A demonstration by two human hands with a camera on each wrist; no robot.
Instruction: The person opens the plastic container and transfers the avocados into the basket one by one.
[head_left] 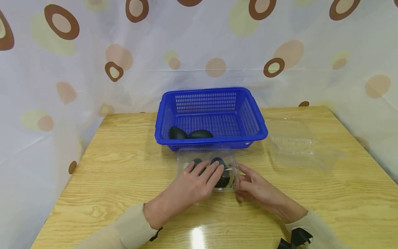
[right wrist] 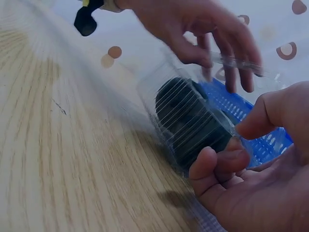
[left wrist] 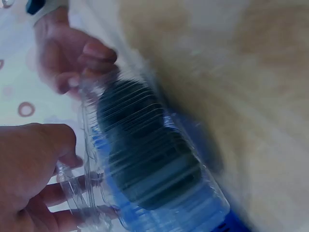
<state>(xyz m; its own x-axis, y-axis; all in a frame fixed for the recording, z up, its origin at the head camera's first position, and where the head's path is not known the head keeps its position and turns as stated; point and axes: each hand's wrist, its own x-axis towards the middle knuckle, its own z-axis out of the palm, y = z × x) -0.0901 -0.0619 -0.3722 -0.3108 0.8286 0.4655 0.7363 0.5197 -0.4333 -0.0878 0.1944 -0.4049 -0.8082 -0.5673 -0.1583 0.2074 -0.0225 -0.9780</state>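
Observation:
A clear plastic clamshell container [head_left: 183,157] with dark avocados [head_left: 223,182] inside lies on the table right in front of the blue basket. My left hand [head_left: 197,183] reaches over it from the front, with the fingers spread across the clear lid. In the left wrist view, the lid's plastic edge [left wrist: 72,193] lies between my left thumb and fingers; the head view hides that thumb. At the container's right end, my right hand [head_left: 256,186] pinches the plastic edge, thumb above and curled fingers below. The ribbed side wall [right wrist: 186,121] shows in the right wrist view, avocados behind it.
A blue plastic basket [head_left: 211,140] stands at the back of the table, with two avocados [head_left: 200,134] showing at its front left. To its right lies another clear clamshell container [head_left: 292,157], unfolded. A patterned cloth [head_left: 192,45] hangs behind the wooden table [head_left: 109,173].

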